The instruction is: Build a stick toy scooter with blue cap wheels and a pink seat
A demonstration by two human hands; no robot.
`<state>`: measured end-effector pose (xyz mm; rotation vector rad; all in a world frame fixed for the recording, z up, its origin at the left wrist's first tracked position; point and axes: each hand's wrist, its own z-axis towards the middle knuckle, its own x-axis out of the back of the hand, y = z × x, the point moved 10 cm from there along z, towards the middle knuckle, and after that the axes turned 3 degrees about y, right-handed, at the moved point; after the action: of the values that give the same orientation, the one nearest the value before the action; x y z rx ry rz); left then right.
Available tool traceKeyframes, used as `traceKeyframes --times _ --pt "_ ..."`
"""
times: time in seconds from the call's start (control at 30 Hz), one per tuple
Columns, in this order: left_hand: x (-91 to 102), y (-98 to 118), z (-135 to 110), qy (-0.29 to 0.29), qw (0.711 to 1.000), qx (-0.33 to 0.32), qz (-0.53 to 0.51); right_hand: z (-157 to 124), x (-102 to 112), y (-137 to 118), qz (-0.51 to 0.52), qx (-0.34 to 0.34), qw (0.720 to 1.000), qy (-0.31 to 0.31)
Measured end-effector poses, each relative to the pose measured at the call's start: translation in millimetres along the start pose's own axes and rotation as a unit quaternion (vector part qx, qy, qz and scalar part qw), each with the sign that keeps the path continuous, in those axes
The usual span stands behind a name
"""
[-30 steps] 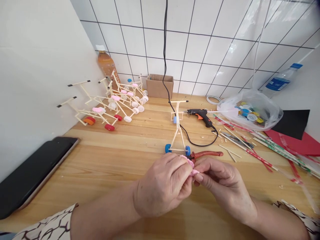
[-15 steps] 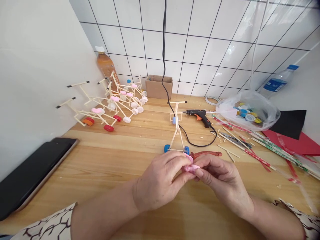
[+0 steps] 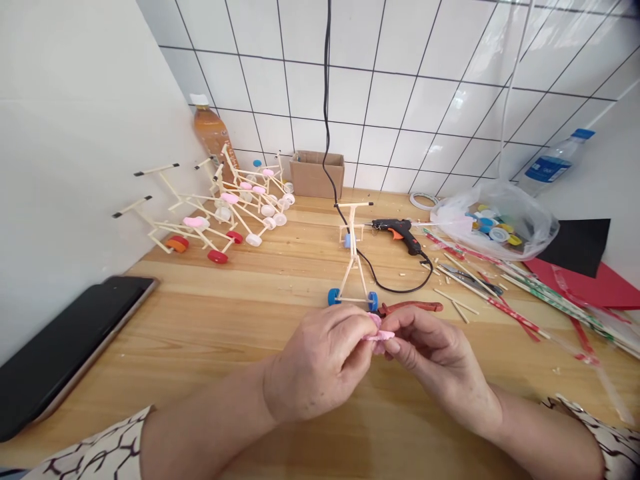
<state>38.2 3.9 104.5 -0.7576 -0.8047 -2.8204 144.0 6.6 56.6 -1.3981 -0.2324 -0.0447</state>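
My left hand [image 3: 320,363] and my right hand [image 3: 435,357] meet low in the middle of the wooden table [image 3: 210,327]. Both pinch a small pink piece [image 3: 377,331] between thumb and fingertips, most of it hidden by the fingers. Just behind my hands stands a stick tricycle with blue cap wheels [image 3: 353,263]. Red-handled pliers [image 3: 413,307] lie right beside it, close to my right hand.
Several finished stick tricycles [image 3: 220,210] are heaped at the back left by an orange drink bottle [image 3: 213,137]. A black glue gun [image 3: 397,231] with its cord, a cardboard box [image 3: 317,175], a bag of bottle caps [image 3: 495,223], loose sticks [image 3: 500,290] and red sheets [image 3: 600,287] lie on the right. A phone [image 3: 65,350] rests at left.
My hands have shifted slightly up and to the left while turning the pink piece between the fingers. Everything else on the table has stayed put.
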Motion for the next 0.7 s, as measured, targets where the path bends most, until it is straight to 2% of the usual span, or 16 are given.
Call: traceKeyframes --times 0.17,0.33,0.53,0.7 --pt "-2.2 -7.3 1.4 0.003 0.999 0.023 -0.037 1.3 2.0 -5.6 -0.033 0.025 0.999 -0.002" --pt "-3.3 -10.3 1.6 0.009 0.998 0.029 -0.053 2.6 -1.6 1.4 -0.007 -0.004 1.000 -0.018" --pt "-6.1 -8.7 1.2 -0.008 0.998 0.023 -0.053 3.3 -2.2 1.3 0.000 0.012 1.000 -0.010" --pt "-8.8 -5.8 0.9 -0.030 0.997 0.023 -0.061 2.7 -5.7 1.3 0.053 0.022 0.998 -0.012"
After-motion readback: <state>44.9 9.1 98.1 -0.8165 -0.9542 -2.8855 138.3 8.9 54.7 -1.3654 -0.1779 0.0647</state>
